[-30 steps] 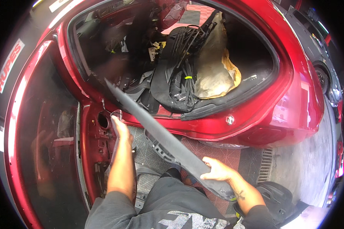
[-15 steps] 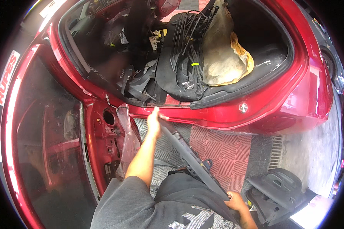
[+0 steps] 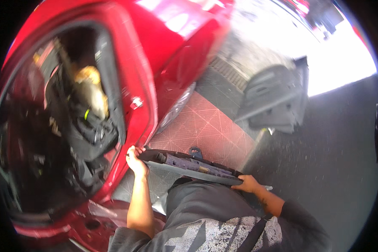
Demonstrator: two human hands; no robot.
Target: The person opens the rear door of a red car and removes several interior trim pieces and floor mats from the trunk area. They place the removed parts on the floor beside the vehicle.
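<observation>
Your left hand (image 3: 135,159) and right hand (image 3: 247,184) each grip 1 end of the long grey trim panel (image 3: 189,164), at 6 o'clock by the red car (image 3: 164,63). Keep it level.

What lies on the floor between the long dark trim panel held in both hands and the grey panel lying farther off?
In the head view, only bare red floor tiles lie between the trim panel and the grey panel.
</observation>
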